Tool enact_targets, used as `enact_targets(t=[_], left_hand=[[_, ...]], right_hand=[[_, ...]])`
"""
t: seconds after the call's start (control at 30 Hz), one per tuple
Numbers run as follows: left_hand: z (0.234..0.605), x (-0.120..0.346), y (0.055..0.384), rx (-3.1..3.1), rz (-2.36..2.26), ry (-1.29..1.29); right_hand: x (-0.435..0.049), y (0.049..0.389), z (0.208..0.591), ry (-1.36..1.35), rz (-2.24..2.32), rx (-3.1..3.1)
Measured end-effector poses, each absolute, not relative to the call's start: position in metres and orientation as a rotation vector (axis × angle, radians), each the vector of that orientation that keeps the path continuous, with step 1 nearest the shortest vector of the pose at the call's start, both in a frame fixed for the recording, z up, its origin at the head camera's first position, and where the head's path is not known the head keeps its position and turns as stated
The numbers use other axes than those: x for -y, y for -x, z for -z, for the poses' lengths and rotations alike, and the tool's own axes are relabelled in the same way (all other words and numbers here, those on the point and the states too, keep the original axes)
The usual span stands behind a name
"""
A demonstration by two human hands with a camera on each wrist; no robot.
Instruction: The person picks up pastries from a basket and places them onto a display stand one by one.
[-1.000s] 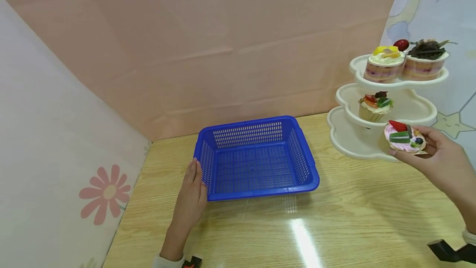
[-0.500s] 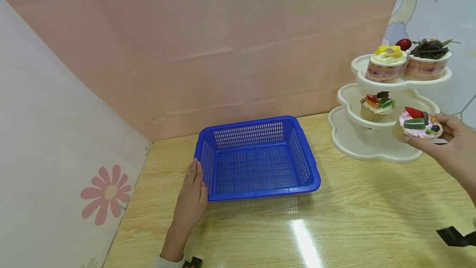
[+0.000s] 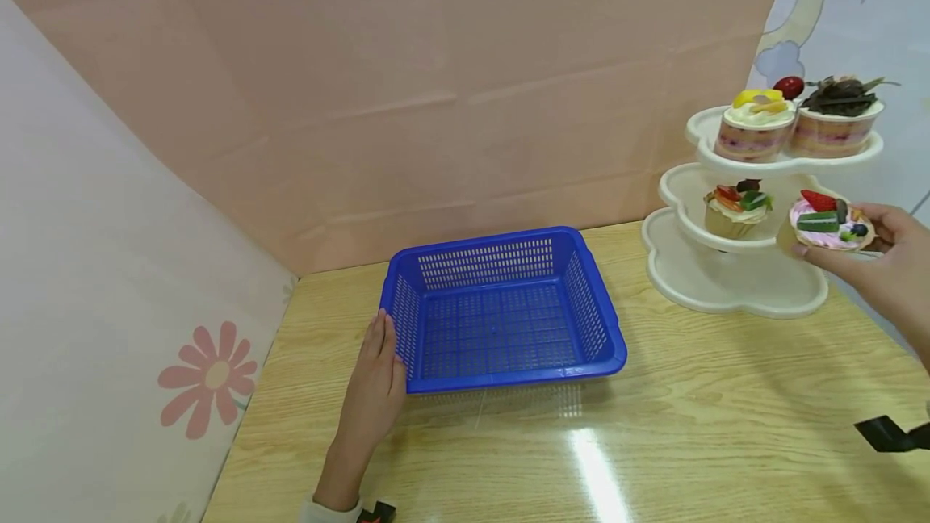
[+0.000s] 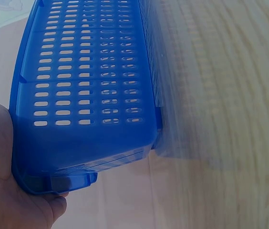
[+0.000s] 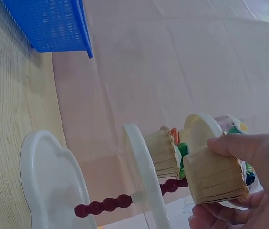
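Observation:
My right hand (image 3: 890, 261) holds a cupcake (image 3: 834, 220) with pink cream and fruit pieces, thumb and fingers on its pleated paper cup. It is beside the middle tier of a white three-tier stand (image 3: 697, 281); in the right wrist view, the cupcake (image 5: 213, 176) covers part of that tier, and I cannot tell whether it touches it. Another fruit-topped cupcake (image 3: 734, 212) sits on the same tier. My left hand (image 3: 374, 386) rests with straight fingers along the left rim of a blue plastic basket (image 3: 501, 378), its thumb near the front corner.
On the top tier stand a cream cake cup (image 3: 756, 131) with yellow fruit and a dark-topped cake cup (image 3: 835, 123). A red cherry (image 3: 789, 87) shows behind them. The wooden table (image 3: 690, 426) borders a pinkish cloth backdrop (image 3: 508, 103) and patterned side walls.
My right hand has carried the pink cupcake up and to the right, from in front of the bottom tier to beside the middle one. My left hand and the basket stay put.

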State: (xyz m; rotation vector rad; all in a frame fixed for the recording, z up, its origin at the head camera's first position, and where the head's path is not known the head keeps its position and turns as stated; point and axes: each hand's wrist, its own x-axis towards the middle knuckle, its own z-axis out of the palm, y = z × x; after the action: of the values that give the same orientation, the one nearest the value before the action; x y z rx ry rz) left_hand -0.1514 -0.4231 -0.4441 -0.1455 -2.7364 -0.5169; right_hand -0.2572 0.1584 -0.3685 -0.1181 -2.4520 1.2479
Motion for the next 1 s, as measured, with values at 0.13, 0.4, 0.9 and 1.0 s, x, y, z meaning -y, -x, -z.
enact_targets(t=[0.13,0.4,0.9,1.0], left_hand=[[0.443,0.423,0.151,2.733,0.509,0.151],[0.442,0.423,0.150,2.743,0.506,0.152],[0.443,0.423,0.151,2.735,0.498,0.150],[0.443,0.423,0.151,2.733,0.506,0.157]], right_hand=[[-0.159,0.264,0.366,0.135,-1.203,2.493],[-0.160,0.273,0.363,0.186,-1.180,2.555],[-0.172,0.295,0.366,0.226,-1.105,2.599],[-0.173,0.298,0.367,0.230,-1.082,2.618]])
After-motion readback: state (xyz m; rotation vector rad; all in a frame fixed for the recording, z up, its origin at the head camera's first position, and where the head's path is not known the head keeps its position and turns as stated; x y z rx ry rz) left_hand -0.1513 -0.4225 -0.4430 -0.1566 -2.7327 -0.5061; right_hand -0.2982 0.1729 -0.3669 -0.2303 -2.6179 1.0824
